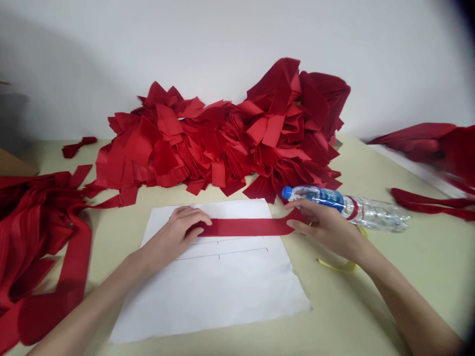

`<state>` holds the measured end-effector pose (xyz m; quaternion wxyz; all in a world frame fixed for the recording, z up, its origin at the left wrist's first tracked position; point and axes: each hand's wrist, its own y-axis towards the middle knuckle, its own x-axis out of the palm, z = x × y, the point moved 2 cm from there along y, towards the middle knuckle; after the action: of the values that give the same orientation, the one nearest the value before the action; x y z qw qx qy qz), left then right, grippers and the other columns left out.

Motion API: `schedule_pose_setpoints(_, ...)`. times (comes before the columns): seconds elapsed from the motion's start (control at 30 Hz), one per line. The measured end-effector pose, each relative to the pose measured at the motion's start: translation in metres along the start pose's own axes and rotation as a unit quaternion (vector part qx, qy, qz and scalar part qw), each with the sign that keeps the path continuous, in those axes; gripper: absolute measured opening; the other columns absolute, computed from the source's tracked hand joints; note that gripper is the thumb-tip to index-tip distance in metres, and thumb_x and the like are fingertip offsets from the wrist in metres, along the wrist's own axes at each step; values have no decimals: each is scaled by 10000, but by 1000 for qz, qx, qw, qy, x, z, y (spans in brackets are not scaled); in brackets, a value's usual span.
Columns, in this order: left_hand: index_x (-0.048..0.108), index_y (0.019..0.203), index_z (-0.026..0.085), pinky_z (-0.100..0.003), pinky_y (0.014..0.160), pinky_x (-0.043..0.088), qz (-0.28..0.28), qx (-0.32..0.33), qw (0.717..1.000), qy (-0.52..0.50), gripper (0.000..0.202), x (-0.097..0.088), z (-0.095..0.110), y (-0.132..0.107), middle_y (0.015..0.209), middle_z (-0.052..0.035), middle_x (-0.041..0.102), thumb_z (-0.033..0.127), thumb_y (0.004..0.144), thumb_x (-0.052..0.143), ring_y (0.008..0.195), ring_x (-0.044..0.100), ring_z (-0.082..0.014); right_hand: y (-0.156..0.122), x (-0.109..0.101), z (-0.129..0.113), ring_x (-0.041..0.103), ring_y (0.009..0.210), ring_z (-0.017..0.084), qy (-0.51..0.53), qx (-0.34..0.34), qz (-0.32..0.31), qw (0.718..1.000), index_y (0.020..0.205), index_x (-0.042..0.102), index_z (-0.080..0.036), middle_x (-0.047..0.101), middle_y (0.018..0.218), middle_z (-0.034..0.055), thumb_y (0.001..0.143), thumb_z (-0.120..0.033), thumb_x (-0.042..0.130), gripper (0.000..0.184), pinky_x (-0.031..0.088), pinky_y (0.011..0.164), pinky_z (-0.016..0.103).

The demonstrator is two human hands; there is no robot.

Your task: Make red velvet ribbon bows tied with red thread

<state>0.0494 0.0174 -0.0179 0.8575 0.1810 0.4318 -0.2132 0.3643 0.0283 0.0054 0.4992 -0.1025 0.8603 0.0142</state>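
A strip of red ribbon (243, 227) stretches flat across the upper part of a white paper sheet (222, 291). My left hand (189, 225) pinches its left end, fingers curled over the top and thumb below. At the other end, my right hand (315, 220) holds the ribbon between thumb and fingers, and that end bends up slightly off the sheet. Thin black lines with short end ticks are drawn on the paper just below the ribbon. Behind my right hand lies a clear plastic bottle (378, 212) with a blue cap, partly hidden by the hand.
A large heap of red ribbon pieces (222, 143) stands against the wall. Long ribbon (40, 232) lies in loose folds at the left. More ribbon (438, 143) rests at the right on something white. A yellow strip (339, 267) lies under my right wrist.
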Motion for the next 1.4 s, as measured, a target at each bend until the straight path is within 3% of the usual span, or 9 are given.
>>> schedule_pose_setpoints(0.13,545,1021,265,-428,933,373,-15,-25,1000,-8,269,-1,1,-1,1119,-18,603,118,823,435,1114,462,-230,0,0,-1,516,611,139,-11,-6,10,1000,1078,543,-259,595,729,-14,807,-433,510,324,410,581,280)
schedule_pose_setpoints(0.63,553,1093,293,-454,966,368,-28,-10,999,-16,333,3,-4,0,1191,-14,577,132,825,436,1142,465,-229,0,1,-1,528,580,141,-2,-10,12,1000,1057,564,-256,602,710,-10,795,-433,522,318,411,546,274)
schedule_pose_setpoints(0.8,591,1026,275,-450,974,358,-46,-1,999,13,294,3,-2,0,1286,-20,497,132,851,404,1191,408,-230,1,-2,-3,535,622,154,59,-13,41,997,1105,530,-236,581,739,10,796,-449,530,376,436,576,289)
schedule_pose_setpoints(0.93,631,971,257,-442,964,346,-24,33,998,53,296,0,3,1,1234,-38,523,122,866,389,1164,419,-231,4,-6,-30,502,617,139,121,-51,91,987,1120,490,-222,514,677,-12,809,-408,528,364,446,596,276)
schedule_pose_setpoints(1.07,634,992,249,-431,905,378,-29,44,997,48,291,2,6,0,1085,-33,623,132,874,395,1014,530,-217,14,17,-77,514,622,117,167,-112,66,977,1065,482,-217,533,720,-19,798,-331,557,300,454,629,255)
schedule_pose_setpoints(1.2,641,967,250,-379,860,429,-10,20,1000,14,284,5,5,-3,1051,-29,641,152,879,390,978,569,-209,24,57,-113,550,664,116,208,-184,-79,958,1115,439,-221,589,751,-27,814,-311,558,336,451,638,244)
schedule_pose_setpoints(1.27,647,918,252,-355,822,451,0,1,1000,11,278,5,4,-5,988,-23,652,145,869,395,947,584,-208,27,66,-119,562,697,117,214,-211,-118,946,1082,462,-219,613,779,-18,851,-311,510,253,453,664,250)
schedule_pose_setpoints(1.4,614,851,237,-326,782,459,24,-28,999,-5,226,4,3,-8,960,-8,644,118,837,423,884,604,-188,28,62,-109,550,909,151,134,-257,-83,953,904,559,-197,604,951,28,804,-257,583,119,439,821,295)
